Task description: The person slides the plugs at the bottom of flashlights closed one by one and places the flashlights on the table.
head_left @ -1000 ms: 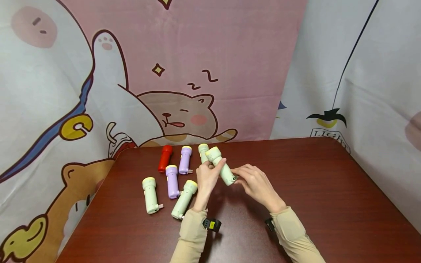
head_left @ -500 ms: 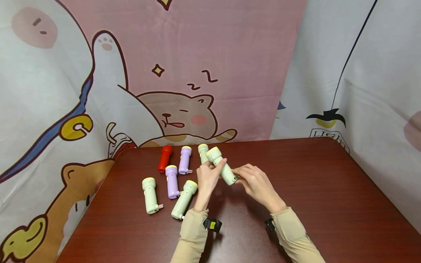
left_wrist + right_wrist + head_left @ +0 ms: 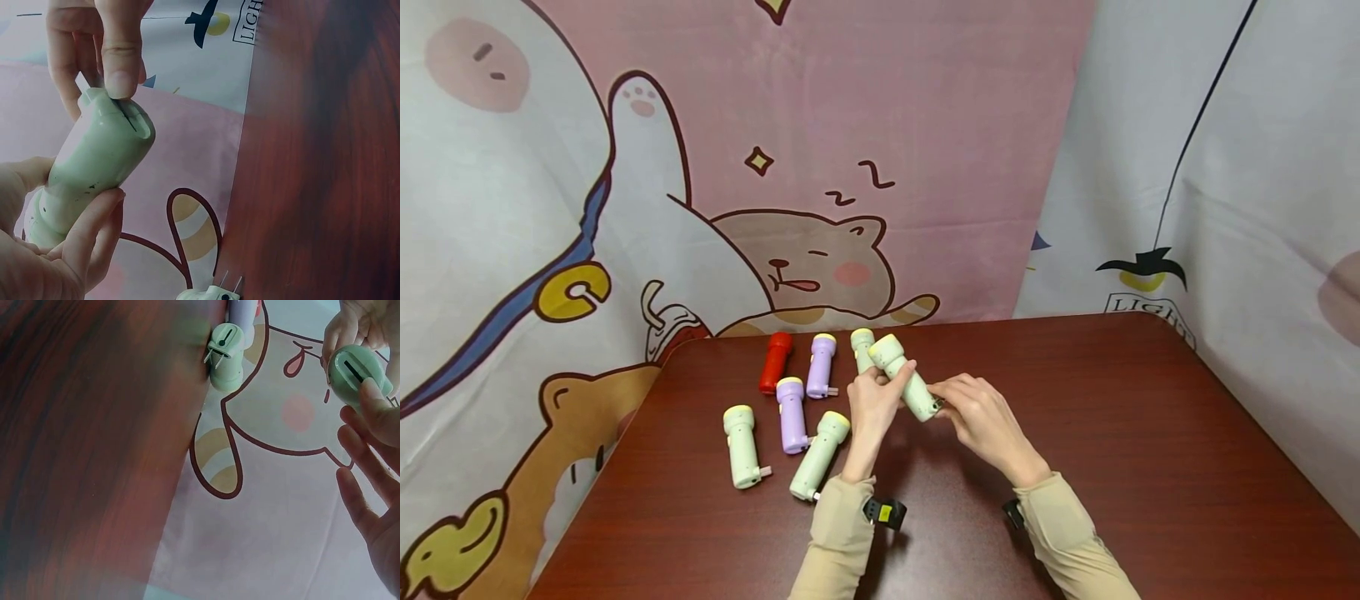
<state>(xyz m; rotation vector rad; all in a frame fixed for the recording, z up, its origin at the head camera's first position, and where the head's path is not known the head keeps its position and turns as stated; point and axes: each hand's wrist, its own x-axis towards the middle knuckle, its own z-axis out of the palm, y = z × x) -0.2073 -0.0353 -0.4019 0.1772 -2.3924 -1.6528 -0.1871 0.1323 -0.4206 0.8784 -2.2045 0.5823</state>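
Observation:
My left hand (image 3: 872, 408) grips a pale green flashlight (image 3: 916, 398) around its body and holds it above the table, tilted, its yellow-rimmed head toward the far left. At its tail end, my right hand (image 3: 985, 417) pinches with thumb and fingers. The left wrist view shows the right thumb (image 3: 120, 75) pressed on the slotted end of the flashlight (image 3: 103, 147), beside a small pale piece sticking out. From the right wrist view, that thumb lies on the end face near the dark slot (image 3: 353, 370). The right fingertips are partly hidden behind the flashlight.
Several flashlights lie on the brown table (image 3: 1150, 467) to the left: a red one (image 3: 777, 363), two purple ones (image 3: 822, 367), and green ones (image 3: 743, 446). Some have folded-out plug prongs. One green flashlight (image 3: 862, 343) lies just behind the left hand. A cartoon cloth (image 3: 970, 167) hangs behind.
Both hands and the green flashlight stay almost in place. The head view has shifted very slightly.

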